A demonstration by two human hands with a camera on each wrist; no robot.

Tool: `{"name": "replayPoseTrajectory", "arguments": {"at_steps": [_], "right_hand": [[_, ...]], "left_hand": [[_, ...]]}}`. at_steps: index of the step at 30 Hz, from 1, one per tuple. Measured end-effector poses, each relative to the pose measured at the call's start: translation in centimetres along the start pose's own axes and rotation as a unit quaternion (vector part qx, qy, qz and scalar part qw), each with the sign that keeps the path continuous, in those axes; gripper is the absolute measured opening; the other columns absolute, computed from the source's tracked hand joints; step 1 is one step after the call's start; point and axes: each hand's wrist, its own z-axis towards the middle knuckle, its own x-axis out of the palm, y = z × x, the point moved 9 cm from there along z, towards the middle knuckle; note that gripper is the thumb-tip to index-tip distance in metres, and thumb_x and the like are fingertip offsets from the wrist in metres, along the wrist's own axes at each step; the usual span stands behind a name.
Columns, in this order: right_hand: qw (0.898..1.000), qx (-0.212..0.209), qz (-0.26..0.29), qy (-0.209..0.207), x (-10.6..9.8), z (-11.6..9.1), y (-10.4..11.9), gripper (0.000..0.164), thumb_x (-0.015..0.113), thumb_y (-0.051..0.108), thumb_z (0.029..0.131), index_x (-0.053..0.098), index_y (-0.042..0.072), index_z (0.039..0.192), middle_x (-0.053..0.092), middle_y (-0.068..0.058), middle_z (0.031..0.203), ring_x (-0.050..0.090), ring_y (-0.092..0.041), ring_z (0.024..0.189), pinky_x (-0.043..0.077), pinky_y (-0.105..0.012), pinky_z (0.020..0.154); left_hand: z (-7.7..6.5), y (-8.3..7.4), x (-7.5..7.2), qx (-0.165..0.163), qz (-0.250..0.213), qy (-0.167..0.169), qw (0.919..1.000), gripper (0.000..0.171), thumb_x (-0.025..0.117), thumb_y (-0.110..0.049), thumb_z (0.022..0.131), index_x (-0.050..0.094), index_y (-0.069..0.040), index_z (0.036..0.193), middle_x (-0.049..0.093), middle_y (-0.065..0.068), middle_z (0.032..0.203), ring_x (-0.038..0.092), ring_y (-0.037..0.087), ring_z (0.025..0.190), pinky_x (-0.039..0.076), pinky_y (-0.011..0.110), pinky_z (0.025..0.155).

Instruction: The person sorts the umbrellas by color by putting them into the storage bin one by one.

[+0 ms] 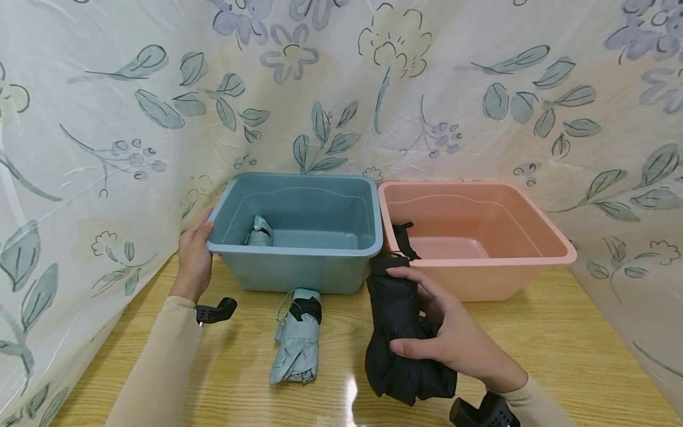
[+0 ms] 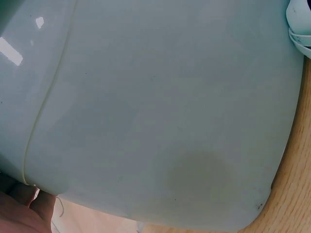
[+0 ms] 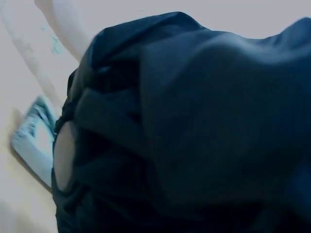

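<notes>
From my end, I can't make out any readable text, label, brand name, number or sign in any of my three camera feeds, whether I check the head view, the left wrist view or the right wrist view.

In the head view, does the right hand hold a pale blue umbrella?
No, the right hand grips a black folded umbrella.

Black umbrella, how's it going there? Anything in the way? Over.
Right hand gripping black umbrella. Left hand touching blue bin. Grey umbrella on table alongside, seemingly not in the way.
</notes>
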Motion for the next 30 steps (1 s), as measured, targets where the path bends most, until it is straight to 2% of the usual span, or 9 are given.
{"name": "replayPoseTrajectory", "arguments": {"at_steps": [8, 10, 12, 15, 17, 23, 30], "right_hand": [[0.994, 0.037, -0.085, -0.065, -5.7, 0.7, 3.1, 0.086, 0.08, 0.002, 0.085, 0.039, 0.027, 0.156, 0.057, -0.015, 0.132, 0.065, -0.035, 0.102, 0.058, -0.039, 0.08], [0.993, 0.032, -0.082, -0.076, -7.3, 1.2, 3.8, 0.085, 0.078, -0.001, 0.086, 0.039, 0.026, 0.156, 0.058, -0.015, 0.132, 0.066, -0.033, 0.103, 0.059, -0.038, 0.08], [0.995, 0.033, -0.053, -0.076, -8.7, 2.0, 4.3, 0.084, 0.074, -0.006, 0.087, 0.038, 0.024, 0.157, 0.056, -0.018, 0.134, 0.066, -0.032, 0.105, 0.06, -0.04, 0.079], [0.996, 0.048, -0.035, -0.073, -11.0, 3.4, 4.7, 0.082, 0.073, -0.007, 0.089, 0.038, 0.024, 0.157, 0.053, -0.022, 0.135, 0.066, -0.031, 0.107, 0.061, -0.041, 0.079], [0.994, 0.075, -0.025, -0.073, -12.4, 4.3, 4.5, 0.081, 0.072, -0.005, 0.091, 0.038, 0.027, 0.157, 0.049, -0.023, 0.136, 0.066, -0.031, 0.107, 0.061, -0.043, 0.078], [0.985, 0.141, -0.037, -0.088, -15.8, 7.5, 2.9, 0.077, 0.073, 0.005, 0.094, 0.037, 0.035, 0.155, 0.043, -0.02, 0.14, 0.066, -0.027, 0.107, 0.061, -0.044, 0.077], [0.979, 0.192, -0.043, -0.06, -17.4, 11.0, -0.4, 0.078, 0.078, 0.01, 0.091, 0.038, 0.033, 0.154, 0.042, -0.023, 0.141, 0.068, -0.035, 0.102, 0.06, -0.053, 0.077]], "left_hand": [[0.0, -0.1, 0.0, -0.003, 0.001, 0.001, 1.0, 0.051, 0.029, -0.021, 0.112, 0.03, -0.003, 0.159, 0.027, 0.014, 0.165, 0.026, 0.03, 0.151, 0.019, 0.047, 0.123], [0.0, -0.1, 0.1, -0.003, 0.001, 0.001, 1.0, 0.051, 0.029, -0.021, 0.112, 0.03, -0.002, 0.159, 0.027, 0.014, 0.165, 0.026, 0.03, 0.151, 0.019, 0.047, 0.123], [-0.1, -0.1, 0.1, -0.004, 0.0, 0.001, 1.0, 0.051, 0.029, -0.021, 0.111, 0.03, -0.002, 0.159, 0.027, 0.014, 0.165, 0.025, 0.03, 0.151, 0.019, 0.047, 0.123], [-0.1, -0.2, 0.1, -0.006, 0.001, 0.0, 1.0, 0.051, 0.029, -0.021, 0.112, 0.03, -0.003, 0.159, 0.027, 0.014, 0.165, 0.025, 0.03, 0.151, 0.019, 0.048, 0.123], [-0.2, -0.1, 0.0, -0.007, 0.005, 0.0, 1.0, 0.051, 0.029, -0.022, 0.112, 0.03, -0.003, 0.159, 0.026, 0.014, 0.165, 0.025, 0.031, 0.151, 0.019, 0.048, 0.123], [-0.1, -0.1, 0.1, -0.004, 0.008, 0.003, 1.0, 0.051, 0.029, -0.022, 0.112, 0.029, -0.003, 0.159, 0.027, 0.014, 0.165, 0.025, 0.03, 0.151, 0.019, 0.048, 0.123], [0.0, -0.1, 0.1, 0.0, 0.013, 0.004, 0.9999, 0.051, 0.028, -0.022, 0.112, 0.029, -0.003, 0.159, 0.027, 0.014, 0.165, 0.025, 0.03, 0.151, 0.019, 0.048, 0.123]]}}
